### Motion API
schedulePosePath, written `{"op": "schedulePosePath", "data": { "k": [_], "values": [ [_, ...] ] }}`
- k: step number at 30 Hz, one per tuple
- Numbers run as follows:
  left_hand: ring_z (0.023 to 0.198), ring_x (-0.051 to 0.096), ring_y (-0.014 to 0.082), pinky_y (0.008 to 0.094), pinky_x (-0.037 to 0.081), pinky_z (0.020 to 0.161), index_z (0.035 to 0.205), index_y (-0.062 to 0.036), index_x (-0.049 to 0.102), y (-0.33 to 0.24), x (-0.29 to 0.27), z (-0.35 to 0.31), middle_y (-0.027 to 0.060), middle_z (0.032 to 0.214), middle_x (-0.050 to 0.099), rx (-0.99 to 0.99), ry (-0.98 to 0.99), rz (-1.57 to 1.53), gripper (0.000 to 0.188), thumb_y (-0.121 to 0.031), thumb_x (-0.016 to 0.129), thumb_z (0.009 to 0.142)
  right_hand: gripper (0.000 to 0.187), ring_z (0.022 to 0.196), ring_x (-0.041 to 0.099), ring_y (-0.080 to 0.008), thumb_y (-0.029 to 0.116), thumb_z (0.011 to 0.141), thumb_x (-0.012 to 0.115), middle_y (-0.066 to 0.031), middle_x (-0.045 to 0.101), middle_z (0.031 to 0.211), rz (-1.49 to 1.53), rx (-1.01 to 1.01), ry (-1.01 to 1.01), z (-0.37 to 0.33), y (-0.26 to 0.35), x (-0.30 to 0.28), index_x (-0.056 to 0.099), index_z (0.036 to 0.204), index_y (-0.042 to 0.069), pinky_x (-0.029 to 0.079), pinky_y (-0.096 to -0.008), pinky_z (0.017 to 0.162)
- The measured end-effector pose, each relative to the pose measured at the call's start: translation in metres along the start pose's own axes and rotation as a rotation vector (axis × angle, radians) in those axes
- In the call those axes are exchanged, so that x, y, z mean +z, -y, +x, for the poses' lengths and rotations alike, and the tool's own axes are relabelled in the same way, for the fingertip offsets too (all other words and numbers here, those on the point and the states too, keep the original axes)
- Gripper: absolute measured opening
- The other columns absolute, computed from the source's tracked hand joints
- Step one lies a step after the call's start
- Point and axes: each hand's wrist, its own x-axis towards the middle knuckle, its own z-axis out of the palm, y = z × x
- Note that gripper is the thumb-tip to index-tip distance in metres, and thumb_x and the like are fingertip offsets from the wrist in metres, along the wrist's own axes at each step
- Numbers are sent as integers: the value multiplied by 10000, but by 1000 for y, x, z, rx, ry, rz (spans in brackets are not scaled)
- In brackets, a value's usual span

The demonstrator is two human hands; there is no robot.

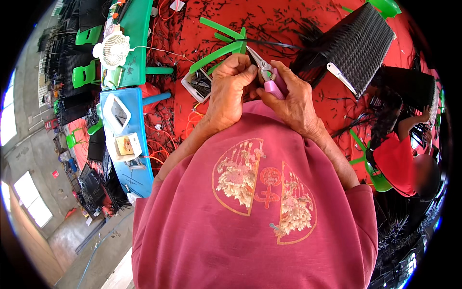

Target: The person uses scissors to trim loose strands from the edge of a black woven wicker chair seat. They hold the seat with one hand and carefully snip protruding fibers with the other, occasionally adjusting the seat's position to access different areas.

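In the head view, a hand tool with pink handles (273, 89) is held at the upper centre of the frame by the right hand (294, 96). Its handles are wrapped by the curled fingers, and its metal tip is pointed toward the upper left, just beside the left hand (230, 86). There the fingers are drawn in close; whether they are fully closed, or whether anything is pinched, cannot be told. Dark strips (276, 44) are stretched just above the tool tip, toward a black woven piece (361, 41) at the upper right. Green plastic legs (216, 58) are seen behind the left hand, and more dark scraps are strewn over the red floor covering (288, 14).

A left fingertip could be nicked if the tool were closed carelessly, since the tip is so near. The wrong strip could be caught, as several are crowded together. If the strips were pulled hard, the woven piece might be dragged or its weave loosened. Footing could be upset by the loose scraps.
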Motion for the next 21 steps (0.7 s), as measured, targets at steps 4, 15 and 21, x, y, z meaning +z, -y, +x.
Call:
{"op": "schedulePosePath", "data": {
  "k": [4, 15, 21],
  "values": [
    [519, 476, 97, 210, 380, 484, 852, -50, 544, 6, -3, 4, 55, 711, 595, 10, -37, -6, 67, -66, 510, 908, 529, 714, 628, -211, 183, 732, 730, -141, 629, 830, 238, 227, 59, 0, 7, -3, 509, 1145, -61, 502, -307, 653],
    [551, 530, 114, 211, 406, 453, 848, -56, 507, -1, -54, -9, 59, 721, 599, 70, -257, -205, 89, -106, 501, 921, 549, 760, 553, -198, 208, 727, 706, -135, 573, 863, 184, 265, 261, 24, 13, 44, 485, 1191, 17, 463, -318, 703],
    [526, 495, 62, 186, 341, 407, 902, -85, 491, -1, -136, -24, 6, 719, 555, 122, -372, -80, 238, -302, 589, 899, 868, 1030, 534, -319, 490, 717, 705, -234, 535, 1112, 74, 50, 476, 48, -15, 134, 393, 1280, -91, 419, -391, 887]
  ]
}}
